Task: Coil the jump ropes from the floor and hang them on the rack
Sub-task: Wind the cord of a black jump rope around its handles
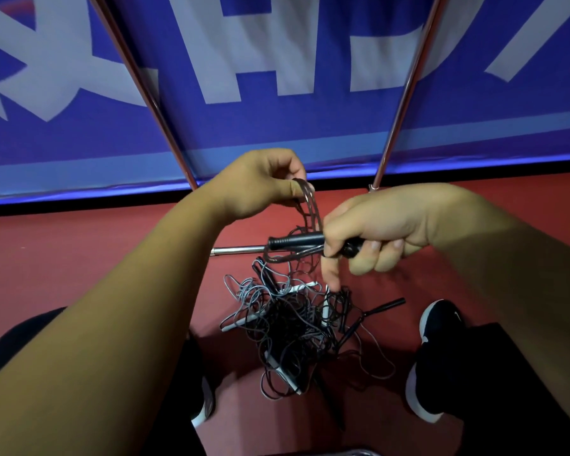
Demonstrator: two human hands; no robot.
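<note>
My left hand (pixel 260 182) pinches the top of several loops of a thin dark jump rope (pixel 308 209) held above the floor. My right hand (pixel 372 232) grips that rope's black handles (pixel 297 241), which point left, with the cord looping under them. Below both hands a tangled pile of black and grey jump ropes (pixel 290 327) lies on the red floor, with black and white handles sticking out of it. Two slanted metal poles of the rack (pixel 405 90) rise behind the hands.
A blue banner with white letters (pixel 277 60) hangs behind the poles. A horizontal metal bar (pixel 237 250) of the rack base lies on the red floor (pixel 79 251). My black shoes with white soles (pixel 435 357) stand on either side of the pile.
</note>
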